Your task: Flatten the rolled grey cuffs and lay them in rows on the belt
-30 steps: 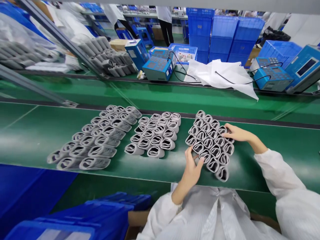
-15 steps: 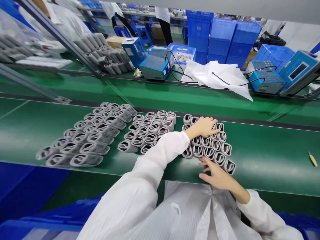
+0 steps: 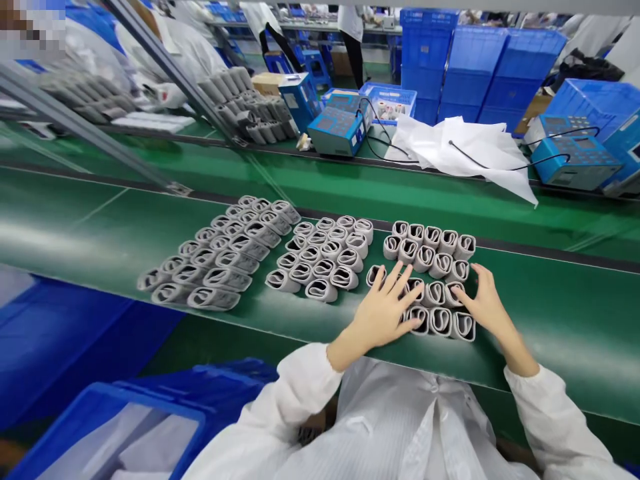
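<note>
On the green table stand rolled grey fabric cuffs in three groups. The right group is set in rows, with a gap between its two back rows and two front rows. My left hand lies over the left end of the front rows, fingers spread and palm down, hiding some rolls. At the right end of those rows is my right hand, thumb and fingers apart, its thumb at a roll. Whether it presses on that roll is unclear. Neither hand grips anything. The middle group stands to the left.
A slanting left group of rolls lies farther left. Behind the table are a green strip, blue electronic devices with black cables, a white sheet and stacked blue crates. A blue bin stands below the front edge.
My left hand has drawn back from the top of the right group to its front left. My right hand has moved from the front to the right side. The rolls now stand in straighter rows.
</note>
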Demonstrator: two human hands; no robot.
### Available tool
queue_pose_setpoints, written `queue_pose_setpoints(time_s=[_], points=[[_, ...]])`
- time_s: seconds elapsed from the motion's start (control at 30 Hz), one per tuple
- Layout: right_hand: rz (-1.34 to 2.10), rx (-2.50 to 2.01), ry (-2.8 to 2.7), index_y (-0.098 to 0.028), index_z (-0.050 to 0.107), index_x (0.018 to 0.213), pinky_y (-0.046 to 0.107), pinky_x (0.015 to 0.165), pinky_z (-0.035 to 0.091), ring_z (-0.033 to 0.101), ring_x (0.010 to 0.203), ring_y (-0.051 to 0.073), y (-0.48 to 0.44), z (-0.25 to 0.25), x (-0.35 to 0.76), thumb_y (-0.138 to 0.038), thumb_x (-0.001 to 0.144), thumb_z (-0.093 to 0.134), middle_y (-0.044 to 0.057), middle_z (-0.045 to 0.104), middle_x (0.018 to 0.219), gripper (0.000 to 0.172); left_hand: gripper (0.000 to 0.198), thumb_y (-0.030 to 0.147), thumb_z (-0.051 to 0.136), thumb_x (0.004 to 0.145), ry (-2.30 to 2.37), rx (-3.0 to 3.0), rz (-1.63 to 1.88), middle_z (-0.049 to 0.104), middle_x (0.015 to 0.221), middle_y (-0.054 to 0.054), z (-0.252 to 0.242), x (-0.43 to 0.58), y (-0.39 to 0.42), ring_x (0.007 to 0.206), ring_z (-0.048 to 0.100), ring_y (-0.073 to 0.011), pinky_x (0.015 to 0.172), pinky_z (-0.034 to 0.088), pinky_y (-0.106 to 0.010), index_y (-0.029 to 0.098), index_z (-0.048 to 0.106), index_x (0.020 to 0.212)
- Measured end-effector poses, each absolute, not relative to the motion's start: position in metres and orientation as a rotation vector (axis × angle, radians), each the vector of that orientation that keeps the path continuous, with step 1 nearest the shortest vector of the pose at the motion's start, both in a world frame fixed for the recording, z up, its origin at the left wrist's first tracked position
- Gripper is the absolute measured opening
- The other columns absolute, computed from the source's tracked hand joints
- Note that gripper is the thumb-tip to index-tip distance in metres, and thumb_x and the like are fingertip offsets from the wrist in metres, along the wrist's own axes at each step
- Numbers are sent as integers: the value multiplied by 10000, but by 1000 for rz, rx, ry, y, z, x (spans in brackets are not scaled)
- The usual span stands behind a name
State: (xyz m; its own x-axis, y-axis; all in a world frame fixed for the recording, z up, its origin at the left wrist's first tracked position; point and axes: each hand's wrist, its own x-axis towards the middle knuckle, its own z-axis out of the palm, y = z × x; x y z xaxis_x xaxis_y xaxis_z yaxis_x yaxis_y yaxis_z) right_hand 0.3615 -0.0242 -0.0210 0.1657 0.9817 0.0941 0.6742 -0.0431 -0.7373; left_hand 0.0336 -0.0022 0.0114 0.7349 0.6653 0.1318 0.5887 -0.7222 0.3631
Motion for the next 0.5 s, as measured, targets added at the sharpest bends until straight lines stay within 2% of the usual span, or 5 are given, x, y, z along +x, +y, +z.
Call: queue_pose_setpoints(time_s=[0.1, 0.2, 0.33, 0.43, 0.5], points=[[610, -1745, -1495, -237, 567, 1487, 667, 1096, 658, 673, 1343, 414, -38, -41, 363, -700, 957, 718, 217, 557, 1470, 720, 788, 610, 769, 1039, 933, 2660, 348, 323, 1902, -205, -7, 15, -37, 1789, 240, -505, 1406, 205, -818, 306, 539, 1728], [473, -1710, -1518, -279, 601, 1416, 648, 922, 712, 719, 1198, 401, -56, -46, 363, -601, 983, 709, 203, 568, 1408, 551, 727, 511, 756, 1053, 917, 2718, 350, 377, 1877, -215, -23, 12, -58, 1764, 332, -479, 1397, 270, -794, 281, 552, 1711], [247, -1474, -1891, -410, 690, 1266, 723, 1044, 642, 735, 1264, 430, -65, -59, 372, -456, 1016, 666, 126, 712, 1380, 255, 770, 608, 708, 1047, 926, 2802, 393, 295, 1914, -190, -33, 16, -55, 1795, 241, -479, 1381, 253, -832, 311, 520, 1732], [-49, -1353, -1970, -308, 740, 1196, 562, 973, 650, 793, 1130, 357, -60, -73, 384, -356, 1009, 716, 99, 782, 1323, 194, 703, 598, 604, 1103, 914, 2896, 382, 231, 1942, -160, -30, 14, -49, 1810, 192, -462, 1368, 290, -822, 303, 513, 1734], [-137, -1278, -2075, -256, 774, 1153, 521, 952, 626, 786, 1109, 350, -56, -81, 394, -373, 1023, 709, 125, 786, 1294, 186, 657, 564, 524, 1142, 904, 2939, 368, 260, 1932, -168, -26, 11, -53, 1792, 264, -433, 1358, 332, -808, 287, 509, 1738]])
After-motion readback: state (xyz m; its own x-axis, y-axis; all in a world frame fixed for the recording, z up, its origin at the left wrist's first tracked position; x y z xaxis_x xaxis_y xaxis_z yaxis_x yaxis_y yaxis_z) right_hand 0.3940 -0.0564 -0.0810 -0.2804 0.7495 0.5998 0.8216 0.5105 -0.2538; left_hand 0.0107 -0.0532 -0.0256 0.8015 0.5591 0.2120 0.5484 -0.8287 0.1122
